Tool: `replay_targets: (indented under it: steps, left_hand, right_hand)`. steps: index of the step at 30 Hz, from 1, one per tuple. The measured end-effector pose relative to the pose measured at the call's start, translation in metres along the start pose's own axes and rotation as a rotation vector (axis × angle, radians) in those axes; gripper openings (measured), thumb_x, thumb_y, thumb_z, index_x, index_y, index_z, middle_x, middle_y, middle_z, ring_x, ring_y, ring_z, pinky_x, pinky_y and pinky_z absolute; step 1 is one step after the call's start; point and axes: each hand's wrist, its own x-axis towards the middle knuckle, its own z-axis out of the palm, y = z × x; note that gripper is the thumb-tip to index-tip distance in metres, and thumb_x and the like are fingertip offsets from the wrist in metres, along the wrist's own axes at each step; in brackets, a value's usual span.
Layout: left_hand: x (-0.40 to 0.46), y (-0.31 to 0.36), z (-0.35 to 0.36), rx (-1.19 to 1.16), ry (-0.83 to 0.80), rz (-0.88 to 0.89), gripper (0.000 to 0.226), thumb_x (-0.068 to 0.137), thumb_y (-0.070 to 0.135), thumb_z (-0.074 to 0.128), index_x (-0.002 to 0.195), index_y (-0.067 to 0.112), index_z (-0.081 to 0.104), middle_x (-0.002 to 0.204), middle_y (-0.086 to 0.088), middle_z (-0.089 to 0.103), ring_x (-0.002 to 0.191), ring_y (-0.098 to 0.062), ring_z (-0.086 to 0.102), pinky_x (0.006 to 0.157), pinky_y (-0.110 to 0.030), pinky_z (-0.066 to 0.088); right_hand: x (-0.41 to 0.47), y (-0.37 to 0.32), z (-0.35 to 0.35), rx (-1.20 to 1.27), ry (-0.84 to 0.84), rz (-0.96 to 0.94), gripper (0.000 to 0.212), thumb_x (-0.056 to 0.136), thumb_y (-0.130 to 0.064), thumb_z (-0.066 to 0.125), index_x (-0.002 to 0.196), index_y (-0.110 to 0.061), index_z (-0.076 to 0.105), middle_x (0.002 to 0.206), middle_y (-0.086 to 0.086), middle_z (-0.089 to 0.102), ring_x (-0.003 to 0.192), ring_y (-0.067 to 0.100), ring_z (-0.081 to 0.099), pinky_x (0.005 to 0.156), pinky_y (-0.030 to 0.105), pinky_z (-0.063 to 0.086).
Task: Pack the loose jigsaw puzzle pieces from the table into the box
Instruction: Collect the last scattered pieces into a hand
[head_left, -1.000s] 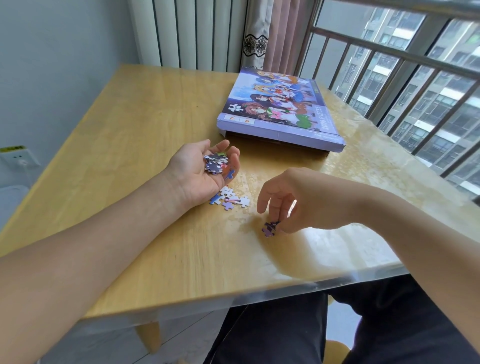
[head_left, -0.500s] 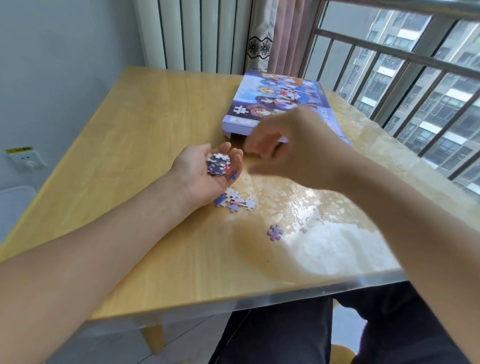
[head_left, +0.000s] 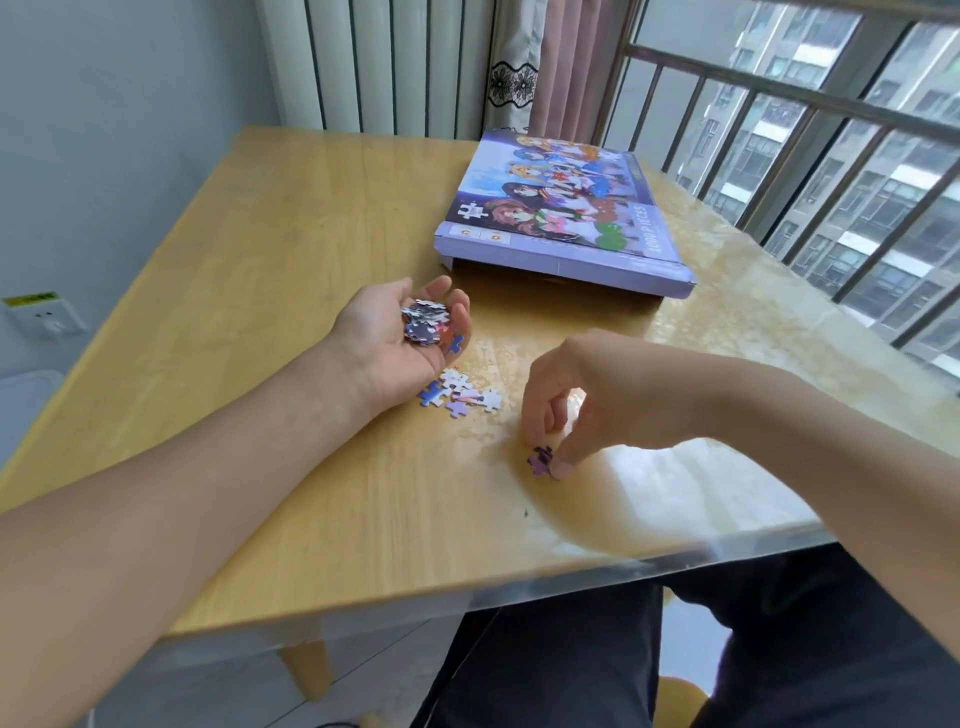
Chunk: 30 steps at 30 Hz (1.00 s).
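My left hand (head_left: 395, 338) lies palm up on the wooden table (head_left: 260, 312) and cups a small heap of puzzle pieces (head_left: 426, 321) in curled fingers. Right beside its heel lies a loose cluster of pieces (head_left: 460, 393). Nearer the front edge, my right hand (head_left: 587, 400) reaches down and pinches a single purple piece (head_left: 541, 460) that lies on the table. The purple puzzle box (head_left: 566, 218), printed with cartoon figures, sits at the back right with its lid resting on it, slightly raised at the near side.
A window with metal bars (head_left: 831, 156) runs along the right side. A radiator (head_left: 374, 67) and a curtain (head_left: 545, 62) stand behind the table. A wall socket (head_left: 44, 314) is at the left. My dark-trousered legs (head_left: 675, 649) are under the front edge.
My right hand has come back from over my left palm down to the purple piece near the front edge and pinches it. My left hand has stayed put with its heap.
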Motion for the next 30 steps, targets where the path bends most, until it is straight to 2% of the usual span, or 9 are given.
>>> replay_targets:
  steps: [6,10,13,15,17,21,26,30]
  left_hand:
    - [-0.002,0.0,0.001,-0.007,-0.005,-0.013,0.037,0.106,0.027,0.037,0.104,-0.001,0.061,0.089,-0.018,0.06,0.074,-0.023,0.061,0.055,-0.027,0.056]
    - [-0.003,-0.001,0.002,-0.006,-0.005,-0.019,0.037,0.106,0.028,0.037,0.104,0.0,0.061,0.091,-0.018,0.06,0.075,-0.023,0.061,0.054,-0.028,0.056]
    - [-0.004,-0.001,0.002,-0.003,-0.007,-0.019,0.037,0.106,0.028,0.037,0.103,0.0,0.061,0.09,-0.018,0.06,0.075,-0.023,0.061,0.054,-0.028,0.056]
    - [-0.004,-0.001,0.002,-0.002,-0.014,-0.021,0.037,0.107,0.028,0.036,0.102,0.0,0.06,0.088,-0.018,0.06,0.074,-0.023,0.061,0.053,-0.027,0.055]
    - [-0.005,-0.001,0.003,0.009,-0.013,-0.02,0.037,0.107,0.028,0.036,0.102,0.0,0.06,0.089,-0.017,0.06,0.075,-0.023,0.061,0.053,-0.027,0.056]
    - [-0.005,-0.002,0.003,0.019,-0.004,-0.016,0.037,0.107,0.028,0.036,0.104,0.0,0.06,0.089,-0.018,0.06,0.075,-0.023,0.061,0.053,-0.027,0.056]
    - [-0.006,-0.008,0.005,0.04,-0.004,-0.037,0.037,0.107,0.028,0.036,0.104,0.0,0.06,0.089,-0.017,0.06,0.076,-0.022,0.06,0.052,-0.027,0.055]
    - [-0.007,-0.016,0.007,0.055,-0.011,-0.06,0.038,0.107,0.028,0.036,0.102,0.0,0.061,0.086,-0.018,0.062,0.077,-0.022,0.061,0.054,-0.026,0.056]
  right_hand:
    - [0.003,-0.001,-0.001,-0.042,-0.019,-0.001,0.022,0.067,-0.025,0.093,0.083,-0.025,0.077,0.09,-0.005,0.07,0.08,0.004,0.062,0.062,0.016,0.049]
    - [0.0,0.0,0.0,-0.056,0.003,-0.003,0.021,0.069,-0.023,0.092,0.082,-0.023,0.075,0.084,-0.006,0.071,0.068,-0.005,0.06,0.058,0.008,0.044]
    - [-0.004,-0.001,0.002,-0.031,0.042,-0.015,0.019,0.068,-0.019,0.091,0.076,-0.022,0.074,0.073,-0.01,0.071,0.066,-0.002,0.063,0.059,0.017,0.051]
    - [-0.007,-0.002,0.004,-0.016,0.048,-0.018,0.018,0.069,-0.016,0.09,0.074,-0.022,0.074,0.071,-0.012,0.071,0.065,0.001,0.064,0.063,0.026,0.054]
    - [-0.009,-0.001,0.005,0.022,0.043,-0.012,0.02,0.07,-0.013,0.09,0.078,-0.02,0.073,0.072,-0.01,0.072,0.065,0.003,0.066,0.066,0.029,0.056]
    - [-0.008,-0.001,0.005,0.04,0.02,0.014,0.024,0.073,-0.012,0.088,0.088,-0.023,0.073,0.071,-0.013,0.071,0.063,0.001,0.063,0.067,0.03,0.054]
    - [-0.01,-0.001,0.006,-0.007,0.005,0.002,0.011,0.078,-0.012,0.084,0.084,-0.018,0.077,0.061,-0.026,0.064,0.065,-0.004,0.063,0.064,0.017,0.051]
    - [-0.009,-0.004,0.006,-0.066,0.01,-0.026,0.013,0.077,-0.013,0.084,0.086,-0.018,0.075,0.077,-0.011,0.072,0.073,0.005,0.065,0.07,0.024,0.054]
